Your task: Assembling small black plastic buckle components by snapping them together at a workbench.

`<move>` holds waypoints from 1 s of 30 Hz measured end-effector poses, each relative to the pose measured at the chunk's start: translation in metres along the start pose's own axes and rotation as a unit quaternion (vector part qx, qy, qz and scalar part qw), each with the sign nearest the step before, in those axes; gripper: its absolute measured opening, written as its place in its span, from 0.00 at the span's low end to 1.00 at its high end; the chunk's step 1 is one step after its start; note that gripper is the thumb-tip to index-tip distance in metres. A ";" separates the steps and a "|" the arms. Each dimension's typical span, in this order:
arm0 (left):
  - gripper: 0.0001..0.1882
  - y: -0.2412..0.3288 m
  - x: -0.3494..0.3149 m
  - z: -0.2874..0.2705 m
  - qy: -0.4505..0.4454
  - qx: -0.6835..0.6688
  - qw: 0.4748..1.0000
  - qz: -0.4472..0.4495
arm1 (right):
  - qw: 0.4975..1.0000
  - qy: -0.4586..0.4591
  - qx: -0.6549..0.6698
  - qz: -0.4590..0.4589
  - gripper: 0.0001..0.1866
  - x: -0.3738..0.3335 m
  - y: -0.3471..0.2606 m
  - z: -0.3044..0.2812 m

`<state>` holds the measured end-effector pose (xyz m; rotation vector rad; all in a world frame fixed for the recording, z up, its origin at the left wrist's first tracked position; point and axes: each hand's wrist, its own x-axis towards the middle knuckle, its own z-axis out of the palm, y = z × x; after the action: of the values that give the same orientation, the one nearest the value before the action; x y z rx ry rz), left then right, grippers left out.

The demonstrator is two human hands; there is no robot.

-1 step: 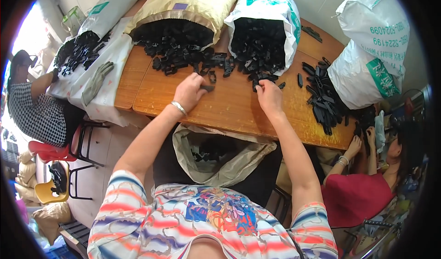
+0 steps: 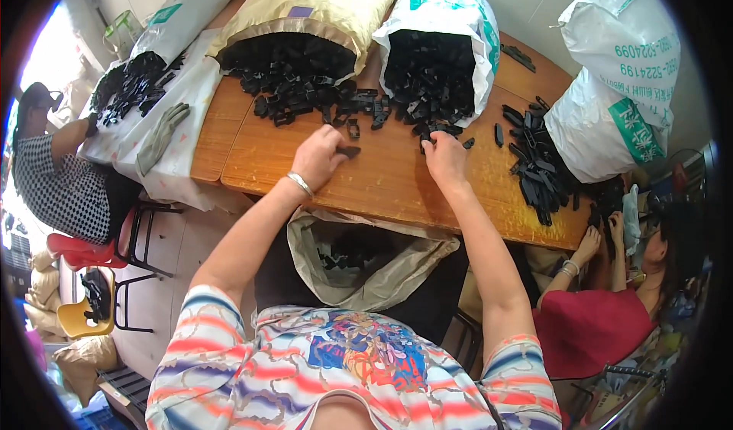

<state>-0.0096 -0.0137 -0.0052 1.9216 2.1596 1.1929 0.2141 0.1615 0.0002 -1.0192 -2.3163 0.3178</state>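
A: Left hand (image 2: 319, 157)? A small black plastic part (image 2: 350, 152) was pinched at the fingertips, low over the wooden table (image 2: 382, 182); its long axis was laid roughly left-right, free end pointed right.

B: Right hand (image 2: 445, 157)?

A: Fingers were curled into the black parts (image 2: 439, 130) spilled from the white sack (image 2: 447, 29); the grip couldn't be told, fingertips were hidden. Part shapes were hardly made out.

Grey glove (image 2: 162, 136) on white sheet (image 2: 200, 86) (perhaps plastic); red stool (image 2: 84, 248).
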 end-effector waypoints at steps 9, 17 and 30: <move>0.09 0.015 -0.015 0.012 -0.032 -0.009 0.998 0.057 | 0.995 -0.082 -0.054 -0.006 0.13 -0.006 -0.014 0.006; 0.19 0.015 -0.018 0.014 0.009 0.005 0.999 0.030 | 0.977 -0.193 0.092 -0.026 0.14 -0.023 -0.020 -0.017; 0.12 0.040 -0.025 0.007 -0.034 -0.216 0.972 -0.090 | 0.964 -0.067 0.228 -0.123 0.14 -0.050 -0.093 -0.024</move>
<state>0.0337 -0.0329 0.0001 1.5289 1.8025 1.3932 0.2000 0.0614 0.0393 -0.4900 -2.3002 0.7937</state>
